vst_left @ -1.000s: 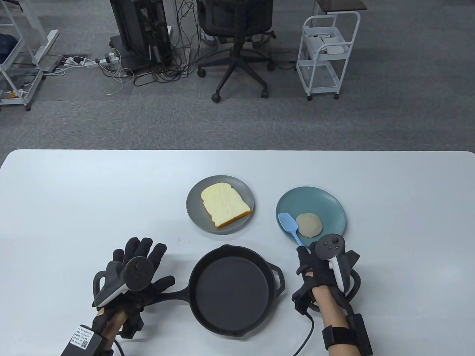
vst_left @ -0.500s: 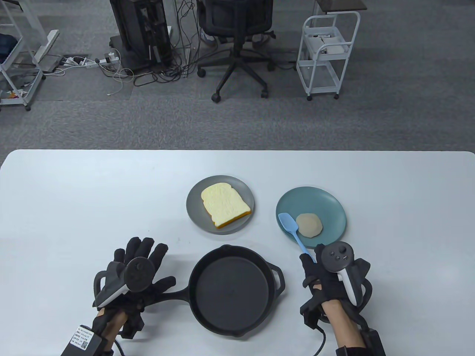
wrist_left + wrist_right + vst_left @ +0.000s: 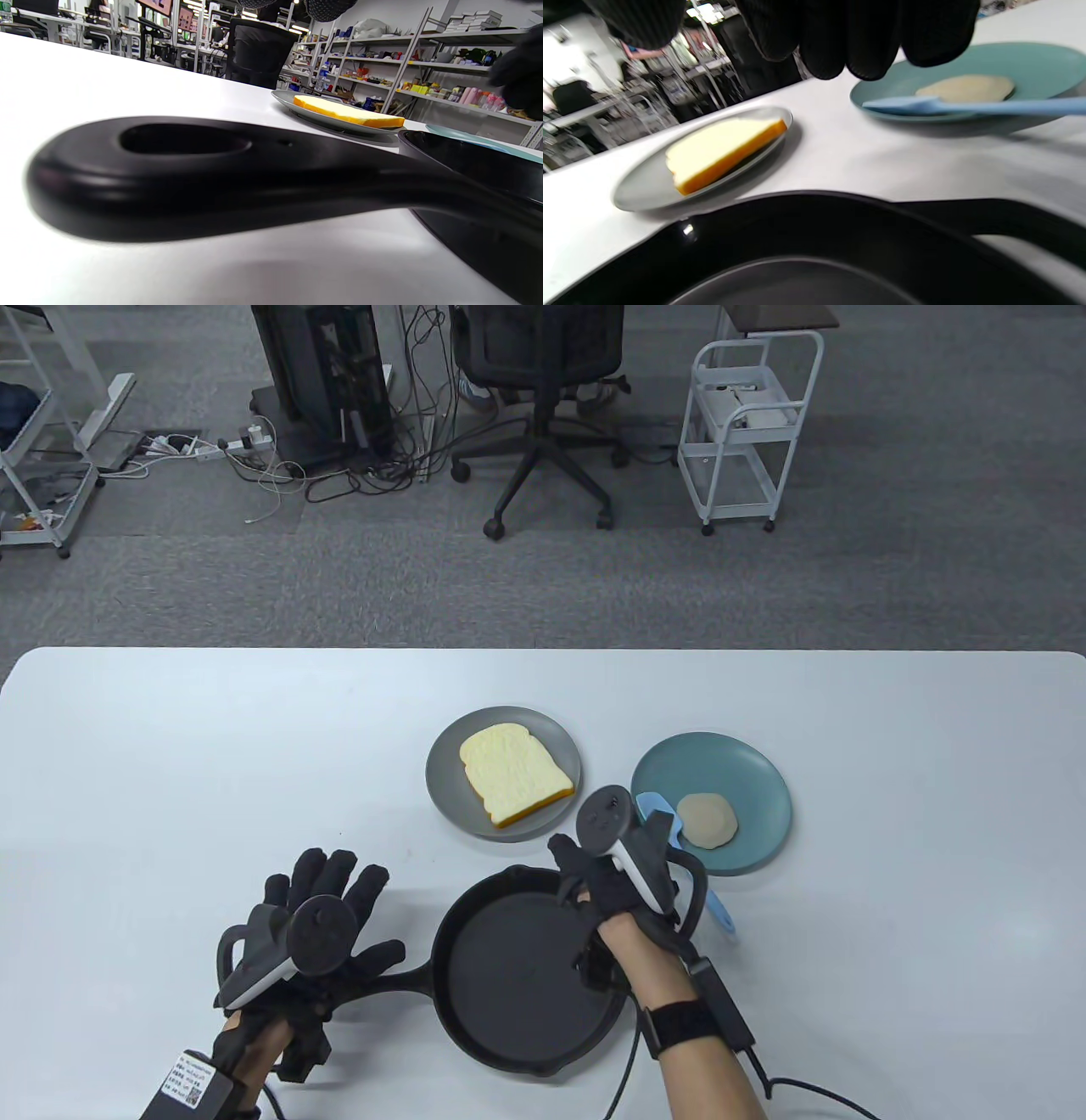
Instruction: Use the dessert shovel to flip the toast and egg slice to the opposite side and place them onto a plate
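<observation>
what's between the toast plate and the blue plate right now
In the table view, the right hand with its tracker sits between the grey plate and the teal plate.

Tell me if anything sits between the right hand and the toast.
Nothing visible does. The right hand is over the far rim of the black pan, and only bare table lies between its fingers and the toast on the grey plate.

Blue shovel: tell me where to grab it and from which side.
Grip the blue shovel by its handle end, which juts past the teal plate's near rim onto the table. Come from the near right: its blade rests on the plate beside the egg slice, so the handle is probably the freest part.
</observation>
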`<state>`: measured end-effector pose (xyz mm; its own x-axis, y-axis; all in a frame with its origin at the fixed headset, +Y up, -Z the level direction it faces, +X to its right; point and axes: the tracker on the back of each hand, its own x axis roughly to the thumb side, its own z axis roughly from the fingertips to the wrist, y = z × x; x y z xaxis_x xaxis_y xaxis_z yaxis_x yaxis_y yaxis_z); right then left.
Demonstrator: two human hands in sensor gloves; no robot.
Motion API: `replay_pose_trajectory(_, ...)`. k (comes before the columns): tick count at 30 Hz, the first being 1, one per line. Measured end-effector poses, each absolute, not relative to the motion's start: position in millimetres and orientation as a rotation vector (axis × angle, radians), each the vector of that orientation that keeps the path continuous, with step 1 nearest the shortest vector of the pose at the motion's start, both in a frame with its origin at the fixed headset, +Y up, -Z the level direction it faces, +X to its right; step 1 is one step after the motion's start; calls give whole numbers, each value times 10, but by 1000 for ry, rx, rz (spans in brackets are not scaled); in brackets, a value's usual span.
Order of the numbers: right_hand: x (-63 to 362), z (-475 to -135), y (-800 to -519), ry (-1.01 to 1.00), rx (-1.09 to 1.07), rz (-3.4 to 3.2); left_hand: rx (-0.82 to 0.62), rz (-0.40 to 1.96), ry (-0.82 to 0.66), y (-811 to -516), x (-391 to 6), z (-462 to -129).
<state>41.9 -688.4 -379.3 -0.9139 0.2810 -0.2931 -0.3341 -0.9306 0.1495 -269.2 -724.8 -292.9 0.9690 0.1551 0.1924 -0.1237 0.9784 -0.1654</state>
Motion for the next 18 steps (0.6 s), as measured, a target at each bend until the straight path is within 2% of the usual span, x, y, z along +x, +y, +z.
replay_pose_trajectory(5, 213, -4244, -7166, 434, -694, 2742, -155, 143, -209, -7245, -2688, -2928)
replay_pose_trajectory(9, 114, -4428, -7401, 599, -883, 2670, -155, 151, -206, -7242, -2696, -2930)
replay_pose_trajectory(18, 111, -4598, -7495, 522, -1192, 2568, -157, 160, -207, -7237, -2704, -2933)
